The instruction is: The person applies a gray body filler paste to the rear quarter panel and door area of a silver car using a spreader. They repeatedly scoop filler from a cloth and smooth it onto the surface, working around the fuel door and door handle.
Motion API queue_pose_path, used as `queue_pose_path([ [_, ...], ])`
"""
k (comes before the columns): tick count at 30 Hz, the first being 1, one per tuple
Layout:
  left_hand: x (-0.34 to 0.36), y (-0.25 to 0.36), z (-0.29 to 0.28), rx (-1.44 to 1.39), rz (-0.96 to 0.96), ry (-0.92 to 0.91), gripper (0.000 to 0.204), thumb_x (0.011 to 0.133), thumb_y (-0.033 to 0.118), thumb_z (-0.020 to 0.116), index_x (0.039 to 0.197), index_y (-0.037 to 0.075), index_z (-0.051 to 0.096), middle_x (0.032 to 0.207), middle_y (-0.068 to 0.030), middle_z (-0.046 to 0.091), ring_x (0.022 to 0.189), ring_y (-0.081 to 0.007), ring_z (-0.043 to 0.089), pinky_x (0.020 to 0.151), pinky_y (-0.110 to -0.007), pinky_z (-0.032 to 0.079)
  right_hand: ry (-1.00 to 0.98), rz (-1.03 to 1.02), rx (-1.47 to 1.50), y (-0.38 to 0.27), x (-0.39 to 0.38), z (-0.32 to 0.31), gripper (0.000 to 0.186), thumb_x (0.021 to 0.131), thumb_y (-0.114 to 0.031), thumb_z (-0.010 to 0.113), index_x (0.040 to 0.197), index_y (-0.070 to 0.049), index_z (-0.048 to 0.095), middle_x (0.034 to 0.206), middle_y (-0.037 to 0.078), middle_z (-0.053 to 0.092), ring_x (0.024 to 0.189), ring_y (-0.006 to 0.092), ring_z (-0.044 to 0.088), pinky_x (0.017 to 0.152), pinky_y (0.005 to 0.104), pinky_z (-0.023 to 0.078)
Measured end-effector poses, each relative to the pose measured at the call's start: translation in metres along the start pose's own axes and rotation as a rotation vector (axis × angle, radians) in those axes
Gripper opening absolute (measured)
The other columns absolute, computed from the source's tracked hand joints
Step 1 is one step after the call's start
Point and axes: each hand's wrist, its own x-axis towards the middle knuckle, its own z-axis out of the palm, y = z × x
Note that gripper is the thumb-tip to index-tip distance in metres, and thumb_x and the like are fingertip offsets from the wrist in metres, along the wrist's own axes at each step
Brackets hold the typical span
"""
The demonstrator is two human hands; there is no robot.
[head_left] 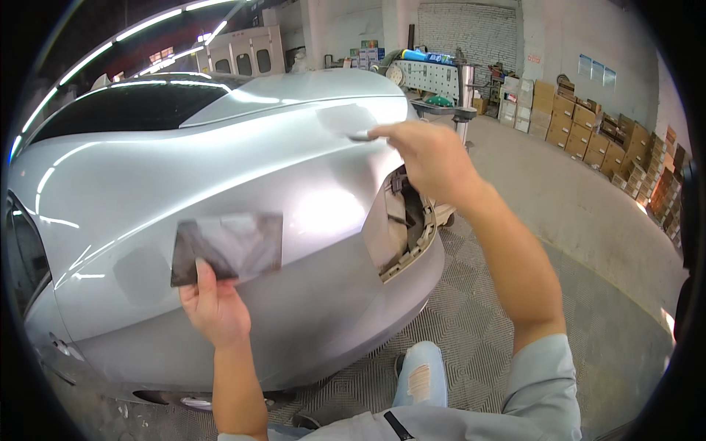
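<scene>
My left hand (219,312) grips a dark, smeared rectangular plate (246,246) by its lower left corner, thumb on top. It is held up in front of the side of a silver car (110,184). Farther up and to the right, my right hand (435,158) pinches a thin dark spreader (359,137), mostly hidden by the fingers. Its blade is at the rear fender, beside a dull grey patch (346,116); whether it touches the panel I cannot tell. Below this hand is an open lamp recess (412,224) with bare brackets. Another grey patch (138,273) lies left of the plate.
Stacked cardboard boxes (581,128) line the right wall. Behind the car stands a perforated metal cart (434,79) with a blue roll (426,56) on top. A ridged floor mat (471,309) lies under my legs, close to the bumper (353,323).
</scene>
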Motion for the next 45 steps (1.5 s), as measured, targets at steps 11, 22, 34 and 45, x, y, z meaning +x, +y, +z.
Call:
queue_pose_path([
  [11, 0.001, -0.001, -0.031, -0.048, 0.018, -0.262, 0.023, 0.091, 0.006, 0.049, 0.113, 0.000, 0.052, 0.113, -0.0097, 0.058, 0.103, -0.0177, 0.056, 0.092, -0.033, 0.043, -0.122, 0.031, -0.087, 0.036, 0.064, 0.025, 0.023, 0.085, -0.005, 0.050, 0.102, -0.009, 0.064, 0.097, 0.012, 0.064, 0.089, 0.0311, 0.059, 0.078, 0.0365, 0.047],
  [22, -0.001, 0.000, -0.030, -0.030, 0.027, -0.238, 0.021, 0.090, 0.007, 0.050, 0.111, 0.001, 0.052, 0.109, -0.0093, 0.059, 0.100, -0.0171, 0.057, 0.090, -0.033, 0.045, -0.112, -0.021, -0.115, 0.030, 0.050, 0.037, 0.032, 0.076, -0.001, 0.051, 0.104, -0.010, 0.064, 0.103, 0.008, 0.064, 0.093, 0.0274, 0.060, 0.078, 0.0338, 0.049],
  [34, -0.001, 0.005, -0.028, -0.074, -0.016, -0.272, 0.022, 0.091, 0.006, 0.048, 0.112, 0.000, 0.052, 0.111, -0.0105, 0.059, 0.101, -0.0181, 0.057, 0.091, -0.034, 0.045, -0.053, -0.004, -0.136, 0.030, 0.050, 0.024, 0.035, 0.075, 0.000, 0.048, 0.103, -0.012, 0.065, 0.104, 0.006, 0.063, 0.091, 0.0266, 0.060, 0.077, 0.0346, 0.048],
  [45, 0.000, 0.005, -0.015, -0.065, -0.034, -0.221, 0.027, 0.091, 0.005, 0.046, 0.117, -0.002, 0.047, 0.110, -0.0128, 0.058, 0.095, -0.0192, 0.060, 0.080, -0.032, 0.051, -0.011, -0.081, -0.098, 0.011, 0.007, 0.035, 0.038, 0.070, 0.005, 0.051, 0.102, -0.010, 0.066, 0.101, 0.007, 0.065, 0.092, 0.0248, 0.061, 0.076, 0.0317, 0.051],
])
